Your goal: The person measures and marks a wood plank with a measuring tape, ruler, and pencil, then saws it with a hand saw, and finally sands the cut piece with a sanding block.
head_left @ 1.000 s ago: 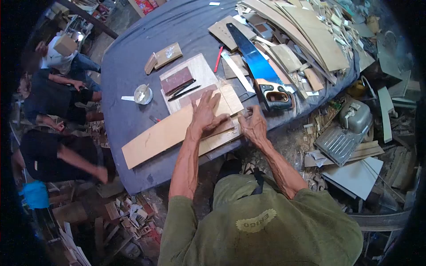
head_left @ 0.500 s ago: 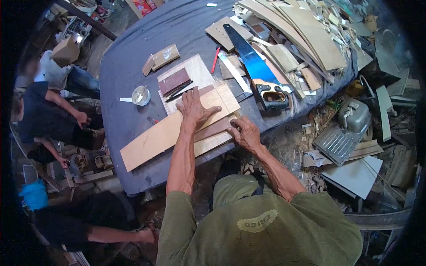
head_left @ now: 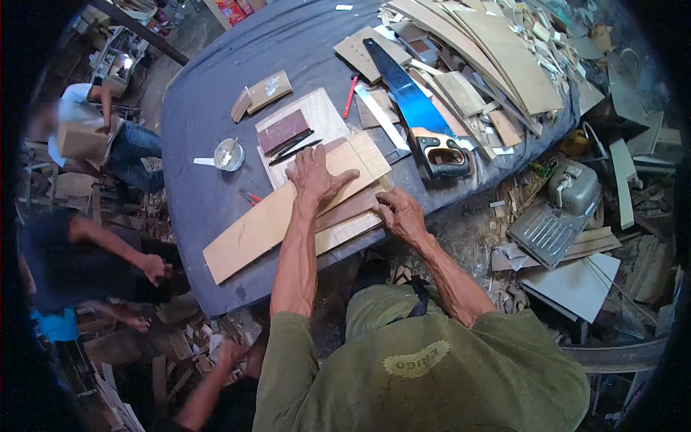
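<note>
My left hand (head_left: 314,178) lies spread on a long pale wooden board (head_left: 255,234), pressing down with its fingers apart. My right hand (head_left: 403,216) is at the right ends of the stacked pieces. Its fingers are curled at a darker brown wooden strip (head_left: 347,209) that sticks out beneath the board. Under the strip rests a pale plywood piece (head_left: 345,235) near the table edge. Just beyond my left fingers are a black pen (head_left: 296,150) and a maroon block (head_left: 281,132) on another plywood sheet (head_left: 317,111).
A handsaw (head_left: 414,101) lies right of the boards, beside a metal square (head_left: 381,119) and a red pencil (head_left: 350,97). Wood offcuts (head_left: 497,50) heap at the back right. A small tub (head_left: 229,155) stands at left on the cloth-covered table (head_left: 209,86). Several people work at left.
The long pale board has shifted slightly to the right, its left end most visibly. My right hand has moved slightly rightward. The people at left have changed posture.
</note>
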Demonstrator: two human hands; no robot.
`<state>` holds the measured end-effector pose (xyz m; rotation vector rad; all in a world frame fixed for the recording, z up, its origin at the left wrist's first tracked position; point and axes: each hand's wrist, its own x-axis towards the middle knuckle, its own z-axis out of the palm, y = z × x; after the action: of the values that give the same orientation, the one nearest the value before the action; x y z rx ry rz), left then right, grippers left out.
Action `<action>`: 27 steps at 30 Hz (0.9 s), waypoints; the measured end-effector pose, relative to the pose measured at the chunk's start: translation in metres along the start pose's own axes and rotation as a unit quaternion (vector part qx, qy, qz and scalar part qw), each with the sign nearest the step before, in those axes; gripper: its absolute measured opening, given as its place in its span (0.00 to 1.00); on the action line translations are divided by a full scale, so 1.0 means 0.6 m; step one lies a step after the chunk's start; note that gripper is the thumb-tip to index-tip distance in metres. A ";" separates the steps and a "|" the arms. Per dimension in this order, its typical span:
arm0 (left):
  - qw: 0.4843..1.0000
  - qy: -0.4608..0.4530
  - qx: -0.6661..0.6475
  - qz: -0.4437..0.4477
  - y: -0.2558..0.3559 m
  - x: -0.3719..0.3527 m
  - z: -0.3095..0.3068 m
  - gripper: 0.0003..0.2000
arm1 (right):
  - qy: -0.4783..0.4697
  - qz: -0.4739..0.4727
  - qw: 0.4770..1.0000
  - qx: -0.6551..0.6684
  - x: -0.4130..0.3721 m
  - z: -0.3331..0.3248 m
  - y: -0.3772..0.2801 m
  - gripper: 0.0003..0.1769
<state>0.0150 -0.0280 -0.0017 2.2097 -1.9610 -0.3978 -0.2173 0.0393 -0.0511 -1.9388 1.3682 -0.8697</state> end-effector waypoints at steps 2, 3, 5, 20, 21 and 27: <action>1.000 -0.004 -0.006 -0.003 0.000 0.000 -0.002 0.62 | 0.003 -0.004 1.000 0.006 0.000 0.000 -0.001 0.15; 1.000 -0.006 -0.009 -0.006 0.003 -0.001 -0.006 0.62 | 0.005 -0.006 1.000 0.003 0.002 0.003 0.001 0.15; 1.000 -0.007 -0.019 -0.006 0.002 -0.004 -0.004 0.62 | 0.009 -0.008 1.000 -0.002 -0.001 0.008 0.009 0.15; 0.996 -0.068 -0.018 -0.047 0.015 -0.009 -0.004 0.69 | -0.019 0.015 1.000 0.008 0.011 -0.007 0.002 0.14; 0.997 -0.065 -0.010 -0.046 0.017 -0.011 -0.001 0.69 | -0.021 0.021 0.999 0.020 0.010 -0.007 0.005 0.14; 0.997 -0.057 -0.007 -0.047 0.019 -0.012 -0.006 0.69 | -0.031 0.048 0.997 0.049 0.013 -0.005 0.010 0.15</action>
<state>0.0046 -0.0224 0.0056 2.3247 -1.9069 -0.5597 -0.2212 0.0299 -0.0529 -1.7951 1.3454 -0.8083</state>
